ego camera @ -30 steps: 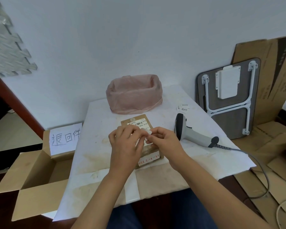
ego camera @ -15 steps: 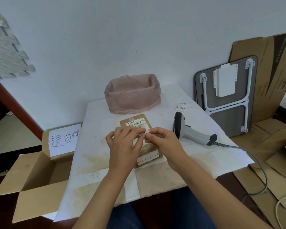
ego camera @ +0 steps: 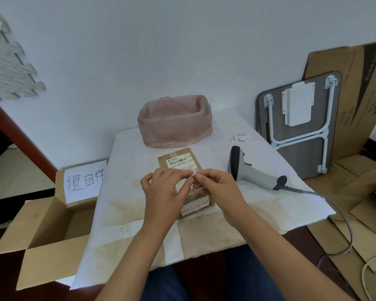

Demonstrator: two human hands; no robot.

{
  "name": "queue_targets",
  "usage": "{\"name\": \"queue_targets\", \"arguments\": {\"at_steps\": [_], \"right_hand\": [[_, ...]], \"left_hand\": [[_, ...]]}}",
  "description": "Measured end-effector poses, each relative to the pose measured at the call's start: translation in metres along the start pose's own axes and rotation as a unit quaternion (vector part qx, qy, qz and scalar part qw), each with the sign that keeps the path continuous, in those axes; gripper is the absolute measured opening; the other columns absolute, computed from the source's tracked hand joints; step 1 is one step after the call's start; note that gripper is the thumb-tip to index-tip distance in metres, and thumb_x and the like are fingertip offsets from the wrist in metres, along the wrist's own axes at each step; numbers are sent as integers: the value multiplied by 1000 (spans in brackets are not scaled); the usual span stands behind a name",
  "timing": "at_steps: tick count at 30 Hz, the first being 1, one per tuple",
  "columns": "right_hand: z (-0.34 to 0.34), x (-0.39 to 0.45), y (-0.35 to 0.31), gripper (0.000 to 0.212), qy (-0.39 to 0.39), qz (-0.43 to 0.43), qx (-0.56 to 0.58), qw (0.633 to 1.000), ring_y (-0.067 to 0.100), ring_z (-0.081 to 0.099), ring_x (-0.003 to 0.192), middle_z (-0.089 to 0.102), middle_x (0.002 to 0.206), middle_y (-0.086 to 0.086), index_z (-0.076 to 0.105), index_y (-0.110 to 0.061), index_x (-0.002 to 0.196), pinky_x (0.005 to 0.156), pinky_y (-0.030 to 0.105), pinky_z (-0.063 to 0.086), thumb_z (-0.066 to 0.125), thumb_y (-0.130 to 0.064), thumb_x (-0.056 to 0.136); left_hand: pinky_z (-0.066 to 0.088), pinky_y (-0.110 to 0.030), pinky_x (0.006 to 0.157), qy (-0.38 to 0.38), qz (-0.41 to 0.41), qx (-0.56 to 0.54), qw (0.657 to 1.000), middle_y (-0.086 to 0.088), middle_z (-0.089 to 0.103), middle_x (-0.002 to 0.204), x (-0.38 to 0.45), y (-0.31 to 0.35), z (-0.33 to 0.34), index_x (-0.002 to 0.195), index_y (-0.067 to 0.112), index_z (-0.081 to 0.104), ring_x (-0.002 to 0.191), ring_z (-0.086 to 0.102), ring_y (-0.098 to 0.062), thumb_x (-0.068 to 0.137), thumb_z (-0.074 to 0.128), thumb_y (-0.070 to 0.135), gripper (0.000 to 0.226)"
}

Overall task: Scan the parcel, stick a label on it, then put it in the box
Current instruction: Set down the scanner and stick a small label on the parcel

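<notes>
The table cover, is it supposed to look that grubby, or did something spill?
The white table cover shows brownish stains near its front, beside the parcel. They look like dry marks, not a fresh spill. Nothing else looks odd.

One parcel point(ego camera: 183, 165), centre. One scanner point(ego camera: 249, 170), 3 o'clock. One pink-lined bin point(ego camera: 175, 121), 12 o'clock. One open box point(ego camera: 44, 231), 8 o'clock. Two hands: left point(ego camera: 164, 192), right point(ego camera: 218, 186). One folded table point(ego camera: 300, 124), 2 o'clock.

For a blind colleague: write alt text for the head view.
Both hands, left hand and right hand, pinch a small white label above a brown parcel on a white-covered table. A barcode scanner lies right; an open cardboard box sits left.
</notes>
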State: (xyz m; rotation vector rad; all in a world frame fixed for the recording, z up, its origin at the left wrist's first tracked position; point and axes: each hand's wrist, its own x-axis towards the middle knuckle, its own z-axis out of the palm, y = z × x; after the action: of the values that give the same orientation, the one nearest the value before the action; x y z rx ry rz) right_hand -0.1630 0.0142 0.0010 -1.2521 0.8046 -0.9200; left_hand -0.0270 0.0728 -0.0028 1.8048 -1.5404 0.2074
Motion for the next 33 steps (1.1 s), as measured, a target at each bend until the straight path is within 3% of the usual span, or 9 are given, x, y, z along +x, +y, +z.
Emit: {"name": "queue_targets", "arguments": {"at_steps": [9, 25, 29, 33], "right_hand": [[-1, 2, 1, 19, 4, 8, 9, 1000, 11, 68, 77, 74, 83, 5, 75, -6, 96, 65, 17, 54, 62, -18, 93], [-2, 4, 2, 10, 13, 11, 27, 999, 11, 66, 73, 70, 76, 4, 70, -2, 91, 61, 18, 53, 62, -8, 91], [-3, 4, 1, 10, 10, 2, 17, 1000, 11, 66, 77, 70, 76, 1, 69, -9, 84, 67, 22, 53, 62, -9, 91], [-3, 2, 2, 8, 6, -17, -5, 1000, 12, 66, 79, 69, 76, 2, 69, -11, 81, 70, 24, 55, 65, -11, 88]], "left_hand": [[24, -34, 91, -8, 8, 5, 1000, 18, 72, 105, 1, 0, 0, 103, 38, 73, 102, 54, -7, 89, 49, 52, 32], [23, -32, 90, -15, 5, -17, 1000, 19, 72, 102, 2, 3, 3, 98, 39, 73, 102, 48, 1, 88, 51, 51, 27], [27, -35, 99, -35, -58, -95, 993, 29, 69, 96, 5, 10, -3, 90, 46, 70, 104, 51, 4, 90, 64, 43, 7], [40, -49, 103, -53, -123, -180, 974, 45, 62, 91, 8, 15, -9, 74, 57, 66, 102, 54, 11, 87, 70, 37, 24]]}}
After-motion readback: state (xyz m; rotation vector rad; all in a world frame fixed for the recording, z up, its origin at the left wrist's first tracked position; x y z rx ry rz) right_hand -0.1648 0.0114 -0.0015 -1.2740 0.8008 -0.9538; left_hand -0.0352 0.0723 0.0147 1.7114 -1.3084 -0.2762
